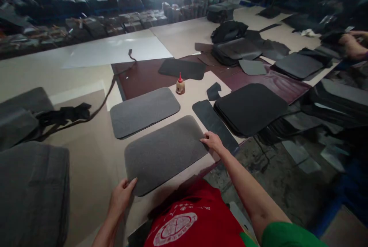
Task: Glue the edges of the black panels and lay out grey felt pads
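A grey panel with rounded corners [166,155] lies on the table in front of me, flat or nearly so. My left hand [122,195] pinches its near left corner, thumb on top. At its right edge my right hand [212,141] is closed on it, fingertips at the border. Just beyond lies a similar grey panel or thin stack [145,111]. Behind that stands a small glue bottle [180,87] with a red pointed cap. To the right are a stack of black rounded panels [251,107] and a dark strip [214,126], partly under the stack.
A tall pile of grey panels [31,193] stands at the left, with a black strap [107,95] beyond it. More dark pieces [237,51] lie at the back right. The table's edge runs along my right, and stacked sheets [342,101] stand past it. Another person's hand [355,44] shows far right.
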`<control>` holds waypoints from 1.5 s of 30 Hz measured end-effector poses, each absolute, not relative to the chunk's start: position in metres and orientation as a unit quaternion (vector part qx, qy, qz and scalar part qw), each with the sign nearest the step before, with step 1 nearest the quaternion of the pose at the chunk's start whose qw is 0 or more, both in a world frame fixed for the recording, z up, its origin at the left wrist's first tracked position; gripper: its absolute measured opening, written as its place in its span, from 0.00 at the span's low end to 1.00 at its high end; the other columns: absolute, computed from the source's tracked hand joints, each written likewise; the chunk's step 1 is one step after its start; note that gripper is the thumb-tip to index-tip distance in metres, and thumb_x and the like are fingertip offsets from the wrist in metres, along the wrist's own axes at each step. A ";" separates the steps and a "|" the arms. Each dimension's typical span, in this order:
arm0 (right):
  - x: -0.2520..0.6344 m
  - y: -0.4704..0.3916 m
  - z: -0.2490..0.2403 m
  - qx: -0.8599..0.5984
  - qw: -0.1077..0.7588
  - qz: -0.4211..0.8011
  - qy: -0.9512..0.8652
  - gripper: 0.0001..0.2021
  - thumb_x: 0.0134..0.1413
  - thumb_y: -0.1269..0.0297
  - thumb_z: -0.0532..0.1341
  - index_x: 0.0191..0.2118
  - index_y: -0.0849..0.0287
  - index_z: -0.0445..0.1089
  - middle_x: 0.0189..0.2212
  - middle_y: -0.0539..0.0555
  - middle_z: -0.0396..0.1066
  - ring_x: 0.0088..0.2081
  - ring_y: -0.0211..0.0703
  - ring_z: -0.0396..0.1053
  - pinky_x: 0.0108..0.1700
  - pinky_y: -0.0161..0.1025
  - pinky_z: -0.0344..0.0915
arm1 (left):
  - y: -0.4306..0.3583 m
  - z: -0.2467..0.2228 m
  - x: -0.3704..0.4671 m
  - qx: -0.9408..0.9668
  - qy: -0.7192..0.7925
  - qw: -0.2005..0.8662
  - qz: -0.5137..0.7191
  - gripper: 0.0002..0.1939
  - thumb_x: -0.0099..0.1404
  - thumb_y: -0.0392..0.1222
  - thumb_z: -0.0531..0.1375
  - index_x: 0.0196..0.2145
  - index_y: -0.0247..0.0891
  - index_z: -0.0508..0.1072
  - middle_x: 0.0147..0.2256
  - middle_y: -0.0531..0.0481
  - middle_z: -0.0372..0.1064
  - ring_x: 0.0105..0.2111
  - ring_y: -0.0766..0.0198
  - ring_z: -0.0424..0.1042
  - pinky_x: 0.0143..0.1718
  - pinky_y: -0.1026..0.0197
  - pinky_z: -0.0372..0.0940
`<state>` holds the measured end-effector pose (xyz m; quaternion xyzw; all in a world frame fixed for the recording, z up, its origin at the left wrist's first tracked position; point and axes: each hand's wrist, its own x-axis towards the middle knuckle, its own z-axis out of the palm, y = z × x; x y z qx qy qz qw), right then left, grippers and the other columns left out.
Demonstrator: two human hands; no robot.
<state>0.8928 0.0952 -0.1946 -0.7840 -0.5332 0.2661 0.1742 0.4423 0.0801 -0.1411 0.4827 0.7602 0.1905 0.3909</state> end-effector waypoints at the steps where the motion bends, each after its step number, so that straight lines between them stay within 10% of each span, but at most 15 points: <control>1: 0.893 0.096 -0.195 -0.785 0.171 0.265 -0.533 0.11 0.51 0.57 0.67 0.26 0.57 0.70 0.30 0.50 0.68 0.32 0.38 0.62 0.32 0.35 0.51 | 0.080 -0.143 0.441 0.483 0.757 0.397 0.189 0.25 0.43 0.65 0.64 0.22 0.39 0.68 0.19 0.53 0.62 0.26 0.57 0.65 0.27 0.60 0.58; 45: 0.896 0.091 -0.192 -0.798 0.148 0.300 -0.502 0.25 0.40 0.35 0.59 0.26 0.55 0.70 0.24 0.51 0.71 0.31 0.47 0.68 0.33 0.40 0.58 | 0.060 -0.181 0.424 0.516 0.772 0.324 0.180 0.15 0.57 0.52 0.57 0.22 0.41 0.63 0.20 0.57 0.58 0.24 0.65 0.59 0.28 0.62 0.50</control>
